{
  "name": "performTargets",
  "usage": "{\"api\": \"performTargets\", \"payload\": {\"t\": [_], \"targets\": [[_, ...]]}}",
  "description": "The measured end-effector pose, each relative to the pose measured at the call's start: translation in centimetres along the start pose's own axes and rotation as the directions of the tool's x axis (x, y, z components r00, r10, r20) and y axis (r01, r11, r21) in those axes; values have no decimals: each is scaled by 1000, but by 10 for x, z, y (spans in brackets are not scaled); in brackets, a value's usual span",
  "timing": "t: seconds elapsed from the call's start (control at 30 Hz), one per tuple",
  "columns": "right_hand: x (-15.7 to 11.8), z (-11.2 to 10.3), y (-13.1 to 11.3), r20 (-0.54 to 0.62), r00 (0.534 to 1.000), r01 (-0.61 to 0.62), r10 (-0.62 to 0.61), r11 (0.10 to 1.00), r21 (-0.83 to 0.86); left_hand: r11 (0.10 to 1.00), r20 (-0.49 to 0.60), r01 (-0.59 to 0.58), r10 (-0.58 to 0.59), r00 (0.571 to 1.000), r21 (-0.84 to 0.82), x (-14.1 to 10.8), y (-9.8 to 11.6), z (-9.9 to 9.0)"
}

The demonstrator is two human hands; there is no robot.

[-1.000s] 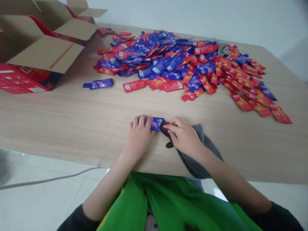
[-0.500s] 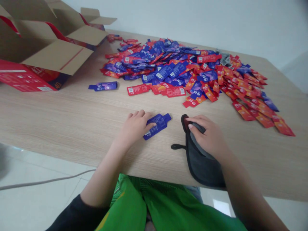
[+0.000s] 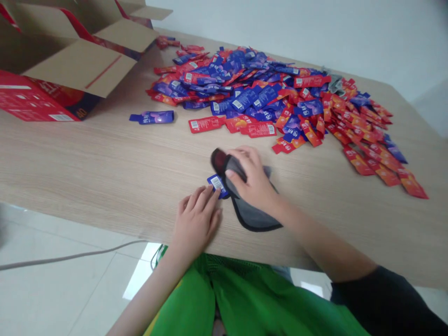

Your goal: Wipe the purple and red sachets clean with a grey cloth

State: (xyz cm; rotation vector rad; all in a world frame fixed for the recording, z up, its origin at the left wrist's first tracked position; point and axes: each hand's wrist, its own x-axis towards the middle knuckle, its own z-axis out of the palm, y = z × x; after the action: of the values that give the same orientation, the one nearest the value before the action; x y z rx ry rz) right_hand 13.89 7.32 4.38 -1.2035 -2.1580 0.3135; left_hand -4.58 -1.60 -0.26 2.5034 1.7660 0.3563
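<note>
My left hand lies on the table with its fingers stretched out, their tips at the near edge of a blue sachet. Only the barcode end of that sachet shows; a dark grey, black-edged pouch-like item covers the rest. My right hand is closed round the upper part of this item, thumb on the near side. Its dark red, rounded tip sticks out to the left and is smeared by motion. I cannot tell exactly what the item is.
A large heap of red and blue sachets spreads across the back of the table. One blue sachet lies apart on the left. Open cardboard boxes stand at the back left. Below the table's front edge runs a grey cable.
My right hand has moved left with the grey item, now over the blue sachet. My left hand has shifted down and no longer has its thumb across the sachet. The view has shifted slightly.
</note>
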Motion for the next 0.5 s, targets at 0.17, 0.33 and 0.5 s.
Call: {"api": "performTargets", "payload": {"t": [0.17,0.33,0.5], "targets": [[-5,32,-13,386,900,295,-202,935,-199,1000,11,2,-2,1000,-18,2,0,-1],[-12,14,29,288,958,89,7,944,-318,999,-7,23,-23,1000,-39,1,2,-2],[-7,-4,66,170,982,-48,78,984,-170,999,-22,8,-9,1000,-44,2,1,-3]]}}
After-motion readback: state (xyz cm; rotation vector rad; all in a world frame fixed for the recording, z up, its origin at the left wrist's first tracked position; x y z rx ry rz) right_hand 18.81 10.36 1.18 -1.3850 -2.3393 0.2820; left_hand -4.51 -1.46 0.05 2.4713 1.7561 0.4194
